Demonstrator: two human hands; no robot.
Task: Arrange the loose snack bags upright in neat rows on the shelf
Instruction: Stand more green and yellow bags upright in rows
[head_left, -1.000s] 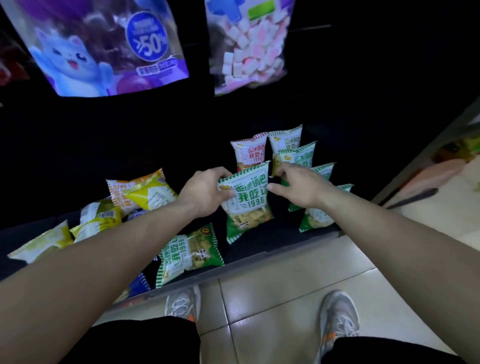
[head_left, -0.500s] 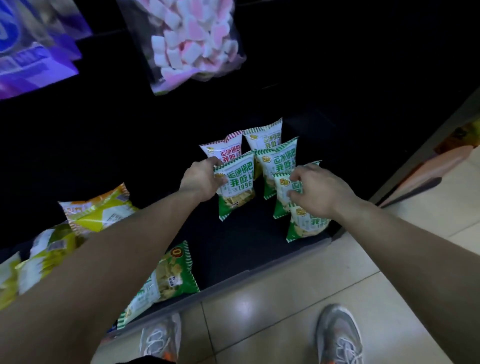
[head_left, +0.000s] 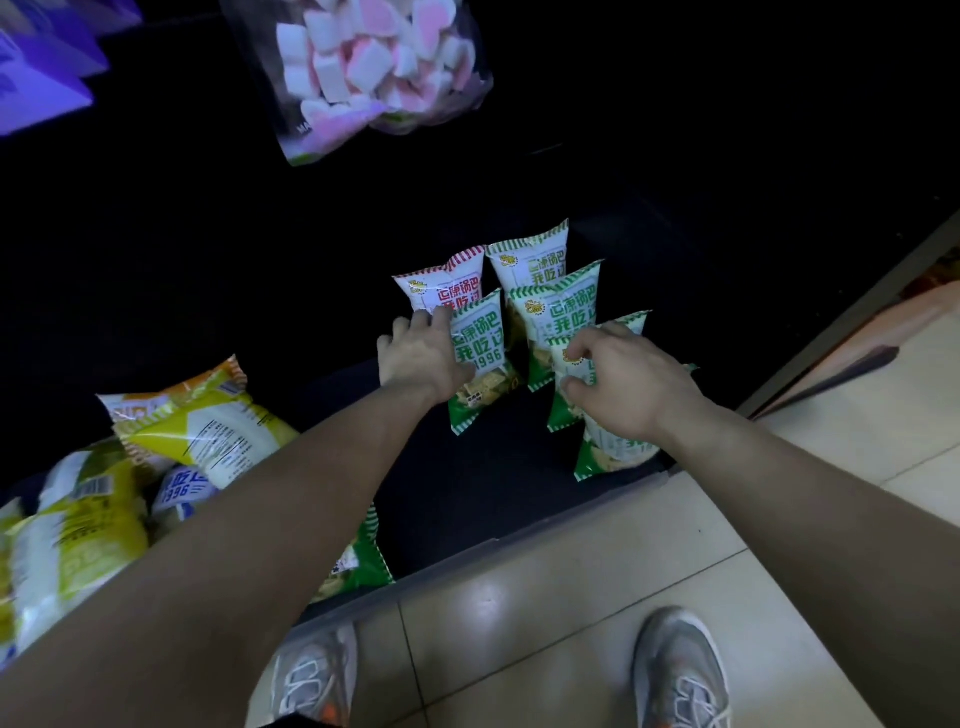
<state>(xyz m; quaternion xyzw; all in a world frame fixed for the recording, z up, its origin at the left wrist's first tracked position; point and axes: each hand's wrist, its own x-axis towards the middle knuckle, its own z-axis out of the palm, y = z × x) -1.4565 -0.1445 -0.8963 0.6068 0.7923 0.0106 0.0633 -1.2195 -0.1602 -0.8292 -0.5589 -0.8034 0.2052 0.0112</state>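
The left hand has its grip around an upright green-and-white striped foil snack bag on the black shelf; the right hand's narrow grip pinches a matching neighbouring bag.

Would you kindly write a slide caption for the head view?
Both hands steady upright green snack bags: left hand on one bag, right hand on another.

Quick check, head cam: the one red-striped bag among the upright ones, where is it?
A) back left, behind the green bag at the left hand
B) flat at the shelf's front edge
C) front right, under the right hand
A: the red-striped bag stands at the back left, behind the green bag that the left hand touches.
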